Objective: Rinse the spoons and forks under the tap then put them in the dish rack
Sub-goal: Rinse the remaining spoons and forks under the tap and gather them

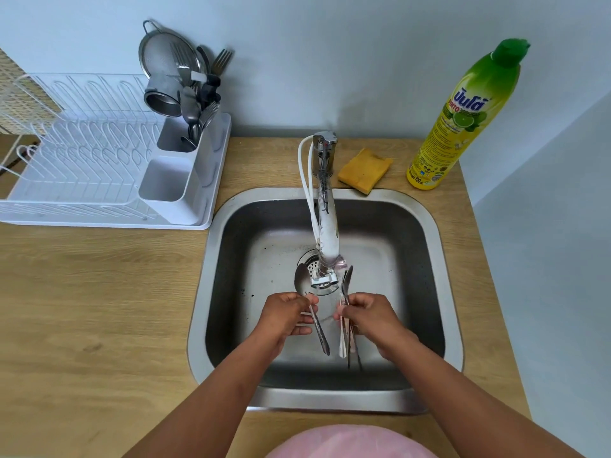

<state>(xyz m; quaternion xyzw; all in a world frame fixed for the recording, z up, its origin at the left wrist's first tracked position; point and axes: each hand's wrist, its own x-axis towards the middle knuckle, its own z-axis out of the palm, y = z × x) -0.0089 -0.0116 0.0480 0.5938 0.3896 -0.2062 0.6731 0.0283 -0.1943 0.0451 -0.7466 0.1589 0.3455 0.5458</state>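
Observation:
Both hands are over the steel sink (pixel 439 259), just in front of the tap spout (pixel 327 233). My left hand (pixel 286 314) grips one piece of cutlery (pixel 322 335) by its upper end, the handle pointing down toward me. My right hand (pixel 367 314) holds a bundle of several spoons and forks (pixel 347 338), with a spoon bowl (pixel 347 280) sticking up beside the spout tip. The white dish rack (pixel 99 166) stands at the left on the counter; its rear cutlery cup (pixel 175 133) holds several spoons and forks.
A metal strainer (pixel 168 51) and a steel cup (pixel 162 94) rest at the rack's back corner. A yellow sponge (pixel 363 170) and a green-capped dish soap bottle (pixel 463 120) stand behind the sink. The wooden counter (pixel 99 309) stretches left of the sink.

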